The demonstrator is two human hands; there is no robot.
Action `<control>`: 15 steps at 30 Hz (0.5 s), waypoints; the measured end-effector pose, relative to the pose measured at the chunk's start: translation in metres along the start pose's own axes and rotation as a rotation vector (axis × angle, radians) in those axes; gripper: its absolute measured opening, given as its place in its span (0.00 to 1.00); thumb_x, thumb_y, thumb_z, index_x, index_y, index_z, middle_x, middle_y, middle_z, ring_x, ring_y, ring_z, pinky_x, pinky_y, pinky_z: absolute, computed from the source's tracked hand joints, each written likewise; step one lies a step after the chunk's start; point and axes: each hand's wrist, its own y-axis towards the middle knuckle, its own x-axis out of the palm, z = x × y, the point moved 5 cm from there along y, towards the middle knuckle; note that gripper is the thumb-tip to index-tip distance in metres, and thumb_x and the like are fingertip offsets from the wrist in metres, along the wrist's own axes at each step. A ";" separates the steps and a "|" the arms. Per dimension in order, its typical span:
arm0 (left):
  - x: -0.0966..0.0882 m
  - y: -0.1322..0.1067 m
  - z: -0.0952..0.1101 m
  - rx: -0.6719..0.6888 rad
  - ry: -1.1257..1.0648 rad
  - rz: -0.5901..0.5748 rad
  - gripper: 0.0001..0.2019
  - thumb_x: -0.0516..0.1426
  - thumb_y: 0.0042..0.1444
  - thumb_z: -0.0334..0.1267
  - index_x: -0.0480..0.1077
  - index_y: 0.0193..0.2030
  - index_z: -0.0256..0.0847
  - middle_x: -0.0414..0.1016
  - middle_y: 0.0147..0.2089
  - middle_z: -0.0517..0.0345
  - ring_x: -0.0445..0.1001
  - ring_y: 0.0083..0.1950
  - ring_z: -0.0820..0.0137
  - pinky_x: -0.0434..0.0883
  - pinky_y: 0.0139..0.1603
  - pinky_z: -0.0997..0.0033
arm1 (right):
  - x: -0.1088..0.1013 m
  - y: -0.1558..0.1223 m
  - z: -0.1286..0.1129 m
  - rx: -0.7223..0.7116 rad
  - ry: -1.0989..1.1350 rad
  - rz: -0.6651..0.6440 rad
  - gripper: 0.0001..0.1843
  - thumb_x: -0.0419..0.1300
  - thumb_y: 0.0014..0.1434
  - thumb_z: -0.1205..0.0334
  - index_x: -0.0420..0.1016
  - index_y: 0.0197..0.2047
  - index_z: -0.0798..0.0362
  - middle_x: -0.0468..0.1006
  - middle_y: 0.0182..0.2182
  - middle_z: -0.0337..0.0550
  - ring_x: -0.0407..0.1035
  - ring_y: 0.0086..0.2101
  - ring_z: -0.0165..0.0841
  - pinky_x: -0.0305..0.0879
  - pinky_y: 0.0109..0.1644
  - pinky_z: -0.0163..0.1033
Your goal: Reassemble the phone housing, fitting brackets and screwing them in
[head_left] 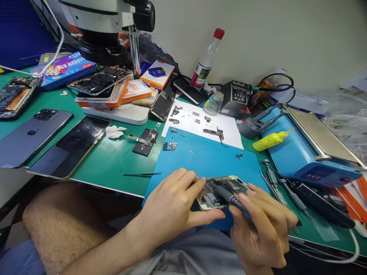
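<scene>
An opened phone frame (222, 191) with bare internals lies at the near edge of a blue work mat (206, 156). My left hand (172, 202) grips the frame's left end, thumb below and fingers on top. My right hand (263, 229) is closed round a dark screwdriver (229, 196), its tip down inside the frame.
Small parts and screws lie on the blue mat and on a white sheet (200, 122). Black tweezers (142, 174) rest on the green mat. Two phones (69, 147) lie at left, a microscope base (100, 42) behind. A blue heating machine (304, 152), yellow bottle (269, 140) and more screwdrivers (275, 183) sit at right.
</scene>
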 end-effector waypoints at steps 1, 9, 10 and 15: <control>0.000 0.000 0.000 0.002 0.002 0.003 0.32 0.54 0.70 0.65 0.79 0.56 0.35 0.79 0.45 0.49 0.74 0.44 0.58 0.76 0.45 0.54 | 0.001 0.000 0.001 0.014 0.004 -0.019 0.31 0.65 0.69 0.73 0.72 0.72 0.47 0.86 0.47 0.48 0.81 0.51 0.44 0.84 0.53 0.51; 0.001 0.000 0.002 0.012 0.044 -0.012 0.31 0.53 0.72 0.63 0.78 0.58 0.34 0.80 0.46 0.49 0.76 0.46 0.57 0.76 0.48 0.54 | 0.001 0.003 -0.005 -0.024 0.057 -0.009 0.27 0.64 0.69 0.75 0.75 0.69 0.51 0.87 0.48 0.48 0.82 0.49 0.42 0.84 0.50 0.51; 0.001 0.000 0.002 0.012 0.048 -0.013 0.31 0.53 0.72 0.63 0.77 0.59 0.34 0.79 0.46 0.49 0.76 0.46 0.57 0.76 0.48 0.54 | 0.001 0.003 -0.004 -0.010 0.059 -0.005 0.26 0.64 0.69 0.75 0.76 0.68 0.51 0.88 0.47 0.46 0.82 0.48 0.42 0.84 0.50 0.51; -0.001 0.001 0.003 -0.001 0.037 -0.035 0.30 0.53 0.73 0.62 0.77 0.59 0.34 0.79 0.45 0.49 0.75 0.46 0.57 0.77 0.47 0.53 | 0.001 -0.001 0.000 0.011 0.082 -0.030 0.30 0.64 0.68 0.76 0.73 0.71 0.51 0.88 0.51 0.47 0.81 0.51 0.44 0.85 0.49 0.51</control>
